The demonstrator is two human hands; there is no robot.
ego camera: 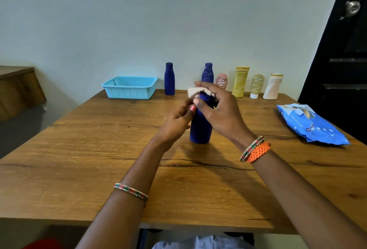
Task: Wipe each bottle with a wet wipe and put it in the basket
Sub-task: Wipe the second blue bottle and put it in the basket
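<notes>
The basket (130, 87) (light blue, apparently holding nothing) is seen behind. The blue bottle (199, 127) is gripped by the left hand (178, 122); the wipe (195, 91) is pinched on its cap by the right hand (217, 107).

A brown wooden table (79, 169) with dark grain cracks stands against a pale blue-grey wall (139, 20). A black door (345, 59) with a round metal knob (352, 8) stands at the right. At the left edge sits a brown wooden cabinet (17, 89).
</notes>
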